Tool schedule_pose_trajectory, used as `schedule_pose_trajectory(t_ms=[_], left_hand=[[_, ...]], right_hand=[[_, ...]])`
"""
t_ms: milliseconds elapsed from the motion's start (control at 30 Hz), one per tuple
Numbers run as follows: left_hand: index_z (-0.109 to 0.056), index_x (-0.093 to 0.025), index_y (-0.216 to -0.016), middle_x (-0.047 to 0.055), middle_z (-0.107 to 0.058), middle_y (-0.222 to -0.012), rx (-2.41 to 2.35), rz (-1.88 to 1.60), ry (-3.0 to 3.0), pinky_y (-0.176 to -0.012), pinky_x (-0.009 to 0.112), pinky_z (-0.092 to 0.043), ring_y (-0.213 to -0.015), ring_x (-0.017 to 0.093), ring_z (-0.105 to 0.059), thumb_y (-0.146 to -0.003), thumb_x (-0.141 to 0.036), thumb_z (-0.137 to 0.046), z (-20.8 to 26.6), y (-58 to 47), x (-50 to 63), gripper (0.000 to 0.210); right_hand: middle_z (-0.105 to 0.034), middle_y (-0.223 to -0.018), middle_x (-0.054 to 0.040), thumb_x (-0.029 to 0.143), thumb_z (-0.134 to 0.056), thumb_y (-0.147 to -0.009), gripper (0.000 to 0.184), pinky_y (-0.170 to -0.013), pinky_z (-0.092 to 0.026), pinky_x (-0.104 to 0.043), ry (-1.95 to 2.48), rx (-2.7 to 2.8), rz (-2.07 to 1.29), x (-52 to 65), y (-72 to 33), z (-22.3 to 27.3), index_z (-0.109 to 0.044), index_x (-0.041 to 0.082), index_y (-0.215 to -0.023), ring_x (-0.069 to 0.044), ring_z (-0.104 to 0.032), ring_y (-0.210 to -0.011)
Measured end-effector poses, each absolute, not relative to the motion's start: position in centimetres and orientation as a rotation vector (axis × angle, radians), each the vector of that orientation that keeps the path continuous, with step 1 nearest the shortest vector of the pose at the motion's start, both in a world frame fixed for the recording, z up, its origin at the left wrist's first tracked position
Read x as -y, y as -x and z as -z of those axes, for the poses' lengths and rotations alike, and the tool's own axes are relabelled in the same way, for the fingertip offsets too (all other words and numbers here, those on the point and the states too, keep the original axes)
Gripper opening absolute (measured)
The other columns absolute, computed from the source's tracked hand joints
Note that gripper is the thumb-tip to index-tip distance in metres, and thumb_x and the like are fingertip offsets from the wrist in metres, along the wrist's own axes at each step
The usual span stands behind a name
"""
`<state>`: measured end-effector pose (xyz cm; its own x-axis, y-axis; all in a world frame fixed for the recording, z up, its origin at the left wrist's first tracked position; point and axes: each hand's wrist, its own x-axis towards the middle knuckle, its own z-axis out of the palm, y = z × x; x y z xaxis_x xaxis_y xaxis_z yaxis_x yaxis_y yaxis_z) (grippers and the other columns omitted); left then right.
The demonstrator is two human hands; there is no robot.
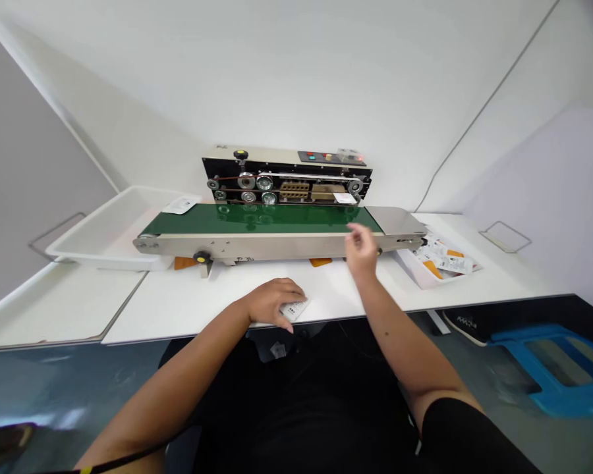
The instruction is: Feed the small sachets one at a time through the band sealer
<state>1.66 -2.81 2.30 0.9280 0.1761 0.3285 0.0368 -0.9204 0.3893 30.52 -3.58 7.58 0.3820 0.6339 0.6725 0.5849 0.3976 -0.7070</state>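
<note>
Our left hand (277, 297) is at the front edge of the white table (178, 303), over a white printed packet (295, 308). Packet sits in the gap between our thumb and fingers, partly under the hand; thumb is spread away from the fingers. Can't tell if we're actually gripping it.

Our right hand (362, 251) is up at the front rail of the band sealer's conveyor, toward the right end of the green belt (286, 220). Fingers half curled; can't tell if thumb and index meet. The left-hand packet is to its left and nearer our body, well apart.

Second packet (344, 198) sits at the right end of the band sealer (286, 181), beyond our right hand. Third packet (182, 205) is at the belt's left end, by the white tray (106, 253). White bin (425, 278) by the conveyor's right end holds more packets, white and orange.
</note>
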Motion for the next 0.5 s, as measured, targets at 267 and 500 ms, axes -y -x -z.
schedule_pose_trajectory(t_ms=[267,500], left_hand=[[-0.073,-0.019,-0.109,0.011,-0.074,-0.106,-0.424,-0.805,-2.468,-0.09,0.031,-0.053,-0.098,0.02,-0.069,-0.103,-0.036,-0.049,-2.2,-1.8,2.5,0.03],[-0.068,-0.018,-0.104,0.006,-0.073,-0.092,-0.88,-0.94,-2.188,-0.067,0.025,-0.053,-0.078,0.017,-0.067,-0.093,-0.04,-0.059,-1.2,-1.7,1.6,0.026]], right_hand=[[-0.069,-0.122,-0.0012,0.042,-0.064,-0.09,0.041,-0.091,-0.052,-0.041,1.059,1.956,-0.633,8.8,-25.2,-1.1,-0.064,0.038,-0.131,-0.029,-0.064,-0.111],[-0.073,-0.088,-0.0006,0.044,-0.068,-0.084,0.032,-0.066,-0.052,-0.033,1.283,1.523,-1.006,7.5,-25.2,1.4,-0.069,0.026,-0.11,-0.02,-0.064,-0.072]])
